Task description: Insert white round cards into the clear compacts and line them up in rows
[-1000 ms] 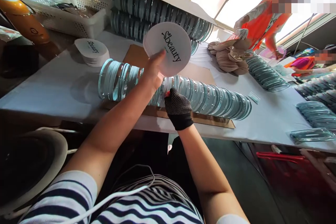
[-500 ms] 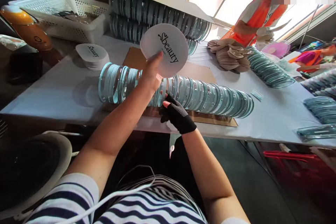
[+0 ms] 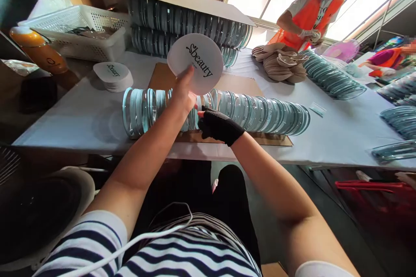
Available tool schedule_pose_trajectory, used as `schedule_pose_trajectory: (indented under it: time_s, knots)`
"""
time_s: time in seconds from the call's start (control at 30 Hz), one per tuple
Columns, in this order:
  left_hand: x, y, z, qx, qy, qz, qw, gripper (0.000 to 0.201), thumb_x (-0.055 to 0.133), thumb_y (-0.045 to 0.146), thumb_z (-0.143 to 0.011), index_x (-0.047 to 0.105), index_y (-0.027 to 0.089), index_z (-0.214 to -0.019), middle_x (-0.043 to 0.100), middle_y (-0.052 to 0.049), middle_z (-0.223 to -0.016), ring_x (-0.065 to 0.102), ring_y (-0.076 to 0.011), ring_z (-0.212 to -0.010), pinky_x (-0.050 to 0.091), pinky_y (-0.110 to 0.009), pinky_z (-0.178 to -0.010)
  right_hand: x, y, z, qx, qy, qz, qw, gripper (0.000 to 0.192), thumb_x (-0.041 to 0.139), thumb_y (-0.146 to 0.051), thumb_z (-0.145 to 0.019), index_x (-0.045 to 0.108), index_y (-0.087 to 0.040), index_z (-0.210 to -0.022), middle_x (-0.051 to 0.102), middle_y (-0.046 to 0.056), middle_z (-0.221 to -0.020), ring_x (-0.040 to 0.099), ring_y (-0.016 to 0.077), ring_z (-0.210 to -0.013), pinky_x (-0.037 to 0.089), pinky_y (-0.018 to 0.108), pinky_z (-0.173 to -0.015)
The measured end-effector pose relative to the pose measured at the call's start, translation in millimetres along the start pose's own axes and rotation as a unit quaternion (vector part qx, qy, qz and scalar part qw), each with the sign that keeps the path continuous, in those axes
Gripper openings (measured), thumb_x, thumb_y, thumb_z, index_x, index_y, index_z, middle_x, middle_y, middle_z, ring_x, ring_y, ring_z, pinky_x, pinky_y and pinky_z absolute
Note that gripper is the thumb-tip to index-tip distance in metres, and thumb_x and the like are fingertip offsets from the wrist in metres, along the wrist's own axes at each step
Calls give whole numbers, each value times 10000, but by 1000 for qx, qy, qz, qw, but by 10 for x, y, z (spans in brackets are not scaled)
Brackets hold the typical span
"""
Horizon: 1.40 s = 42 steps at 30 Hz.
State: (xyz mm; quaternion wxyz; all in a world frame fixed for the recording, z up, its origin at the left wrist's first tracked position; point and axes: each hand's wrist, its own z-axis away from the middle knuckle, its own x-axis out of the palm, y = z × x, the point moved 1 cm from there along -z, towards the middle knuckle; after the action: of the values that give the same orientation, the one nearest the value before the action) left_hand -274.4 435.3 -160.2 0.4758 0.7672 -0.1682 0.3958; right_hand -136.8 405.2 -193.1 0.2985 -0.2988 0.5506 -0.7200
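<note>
1. Row of clear discs (image 3: 253, 114) lies on cardboard sheet (image 3: 240, 84) near the front edge of the white table (image 3: 81, 117); bare tabletop to its left and right.
2. Count: one row in hand's reach, two stacked rows behind, one loose card pile (image 3: 113, 75).
3. Left hand (image 3: 182, 95) pinches a stack of round "beauty" cards (image 3: 196, 67) above the row, thumb on front.
4. Right hand (image 3: 216, 125), gloved, fingers curled against the row; grip unclear.

Bare table (image 3: 81, 117) left of the clear-case row (image 3: 260, 114); basket (image 3: 81, 30) behind.
</note>
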Motion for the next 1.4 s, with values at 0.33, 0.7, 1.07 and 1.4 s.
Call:
schedule_pose_trajectory:
  time_s: [0.33,0.7,1.07,1.4]
  knots:
    - [151,-26,284,65,3,-24,998,320,806,266,-682,703,209,-980,735,-42,-1051,638,-270,-1127,506,-419,-1001,-214,-535,164,-359,415,478,686,567,476,-371,-894,417,-198,-1431,433,146,-1486,432,279,-1360,411,481,-1084]
    - [168,156,605,74,68,-31,994,141,750,208,-727,693,173,-850,732,-80,-989,635,-297,-1127,472,-473,-1022,278,-209,28,-483,432,456,610,517,412,-313,-919,410,-185,-1421,433,152,-1465,389,265,-1386,423,472,-1069]
    - [-176,591,-42,60,49,20,997,326,694,251,-810,640,265,-1131,681,-44,-1208,564,-251,-1243,445,-477,-1070,200,-282,852,-313,549,523,572,398,417,-415,-939,629,-152,-1151,693,131,-905,665,240,-758,534,351,-639]
    - [-403,542,-159,49,48,-35,997,454,705,283,-780,596,283,-1220,658,-40,-1255,558,-235,-1233,446,-457,-1048,686,-13,180,-93,324,642,689,410,389,-267,-935,545,-214,-1310,711,64,-768,649,186,-621,356,239,-539]
